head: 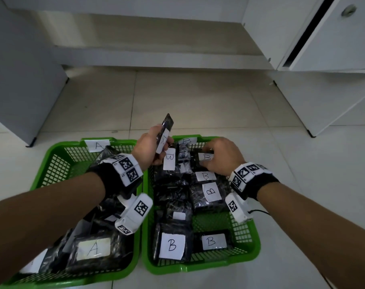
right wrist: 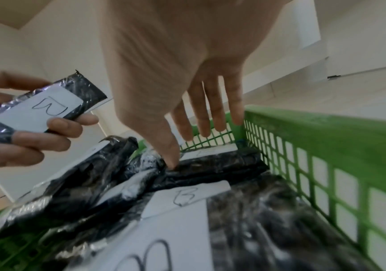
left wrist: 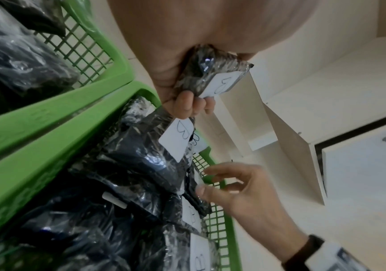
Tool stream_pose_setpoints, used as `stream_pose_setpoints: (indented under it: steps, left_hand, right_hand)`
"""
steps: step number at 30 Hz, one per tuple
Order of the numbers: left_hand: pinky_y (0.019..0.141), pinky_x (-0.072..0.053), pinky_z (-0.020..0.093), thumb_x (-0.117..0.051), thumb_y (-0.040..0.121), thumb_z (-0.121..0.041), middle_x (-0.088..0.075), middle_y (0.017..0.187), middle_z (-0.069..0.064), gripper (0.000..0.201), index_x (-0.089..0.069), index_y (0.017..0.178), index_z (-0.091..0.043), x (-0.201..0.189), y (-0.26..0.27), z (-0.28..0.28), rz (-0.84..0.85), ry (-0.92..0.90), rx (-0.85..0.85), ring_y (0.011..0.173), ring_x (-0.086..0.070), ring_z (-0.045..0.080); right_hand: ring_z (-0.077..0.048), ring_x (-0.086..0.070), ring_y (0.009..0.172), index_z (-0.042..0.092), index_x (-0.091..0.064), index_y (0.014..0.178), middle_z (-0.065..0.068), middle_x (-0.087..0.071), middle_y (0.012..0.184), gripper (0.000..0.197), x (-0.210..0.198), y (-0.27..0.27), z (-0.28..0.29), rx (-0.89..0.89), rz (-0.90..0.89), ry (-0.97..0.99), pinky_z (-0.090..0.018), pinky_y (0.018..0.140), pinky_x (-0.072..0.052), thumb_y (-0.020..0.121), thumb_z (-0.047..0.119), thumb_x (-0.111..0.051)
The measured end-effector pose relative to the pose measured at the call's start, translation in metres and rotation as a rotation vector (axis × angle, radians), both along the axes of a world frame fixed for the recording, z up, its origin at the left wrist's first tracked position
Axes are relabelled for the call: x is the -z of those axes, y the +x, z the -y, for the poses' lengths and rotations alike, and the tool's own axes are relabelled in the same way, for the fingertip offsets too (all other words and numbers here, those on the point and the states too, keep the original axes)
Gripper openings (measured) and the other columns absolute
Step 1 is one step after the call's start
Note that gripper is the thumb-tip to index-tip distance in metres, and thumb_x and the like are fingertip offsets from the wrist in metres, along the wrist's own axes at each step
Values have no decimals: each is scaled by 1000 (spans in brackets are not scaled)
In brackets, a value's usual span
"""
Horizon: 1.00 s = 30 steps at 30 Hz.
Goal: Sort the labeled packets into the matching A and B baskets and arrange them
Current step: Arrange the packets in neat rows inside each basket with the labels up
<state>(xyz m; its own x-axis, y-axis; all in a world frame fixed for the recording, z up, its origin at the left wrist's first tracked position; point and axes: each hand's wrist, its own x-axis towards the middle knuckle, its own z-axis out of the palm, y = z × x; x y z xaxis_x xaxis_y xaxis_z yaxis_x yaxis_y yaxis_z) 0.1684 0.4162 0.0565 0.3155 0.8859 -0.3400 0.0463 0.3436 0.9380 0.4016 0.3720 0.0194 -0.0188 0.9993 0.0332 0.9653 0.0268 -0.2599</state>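
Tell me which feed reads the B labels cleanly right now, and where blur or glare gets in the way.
Head view: sharpest, labels in the B basket legible, wide-angle bending at the edges. Left wrist view: the held packet is fairly sharp below the blurred left hand, with glare on the wrapping. Right wrist view: the right hand is motion-blurred and the near labels soft.

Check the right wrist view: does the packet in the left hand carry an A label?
No, the held packet shows a B.
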Motion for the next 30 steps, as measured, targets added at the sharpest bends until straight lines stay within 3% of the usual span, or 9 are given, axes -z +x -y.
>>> stream_pose_setpoints:
  steps: [3, 7, 11, 18, 21, 23, 26, 28, 30]
  left_hand:
    - [43, -29, 24, -31, 102, -46, -49, 65, 3, 55, -62, 102, 0, -6, 4, 1, 57, -47, -7, 50, -41, 19]
    - [45, -32, 27, -30, 104, -42, -52, 69, 5, 54, -62, 109, 1, -12, 11, 8, 110, -72, 16, 54, -45, 20]
    - [48, -36, 28, -24, 104, -34, -57, 75, 11, 55, -56, 124, 7, -16, 13, 14, 255, -161, 31, 58, -50, 23]
    - [60, -52, 33, -28, 108, -35, -70, 101, 24, 50, -58, 119, 3, -16, 15, 13, 210, -134, -11, 73, -64, 29]
    - [73, -60, 35, -31, 108, -34, -72, 109, 23, 43, -56, 124, -3, -17, 17, 14, 181, -100, -34, 90, -69, 29]
    - [85, -59, 41, -33, 108, -27, -72, 109, 20, 36, -54, 123, -3, -18, 21, 14, 201, -78, -47, 100, -70, 30]
    - [94, -55, 49, -40, 106, -15, -70, 118, 16, 28, -50, 128, 0, -19, 33, 16, 229, -62, -30, 112, -66, 33]
    - [91, -56, 49, -48, 102, -6, -66, 124, 18, 31, -48, 132, -1, -21, 43, 20, 247, -71, -14, 114, -65, 35]
    - [89, -57, 49, -55, 98, -2, -65, 124, 21, 35, -48, 132, 0, -21, 52, 24, 233, -65, -9, 112, -66, 35]
  right_hand:
    - [-19, -62, 110, 23, -76, 112, 2, -71, 118, 33, 5, 1, 4, -54, 20, -103, -35, 90, -54, 80, 31, -81]
    - [-20, -63, 112, 18, -76, 115, 2, -72, 120, 30, 9, -3, 0, -96, 4, -65, -29, 90, -49, 85, 20, -78]
    - [-21, -60, 119, 16, -76, 114, -1, -68, 127, 35, 8, -4, -1, -115, -69, -99, -33, 101, -48, 80, 12, -79]
    - [-23, -62, 119, 14, -70, 124, -6, -69, 127, 44, 6, 1, 5, -103, -183, -139, -28, 101, -47, 83, -2, -72]
    - [-16, -67, 105, 15, -73, 115, -1, -73, 114, 34, -6, 4, 8, -37, -300, 13, -28, 97, -53, 83, 2, -72]
    - [-9, -70, 91, 17, -74, 109, 5, -74, 101, 25, -24, 3, 8, 50, -466, 87, -29, 87, -60, 87, 5, -72]
    - [-9, -73, 86, 18, -73, 111, 6, -76, 96, 28, -58, 3, 9, 81, -776, -25, -25, 78, -61, 84, 15, -79]
    - [-1, -72, 89, 22, -74, 116, 9, -76, 100, 43, -69, 1, 11, 6, -753, -51, -17, 81, -58, 75, 27, -87]
    - [5, -69, 86, 25, -75, 115, 14, -75, 102, 48, -71, -5, 15, -69, -599, 11, -9, 78, -53, 70, 32, -91]
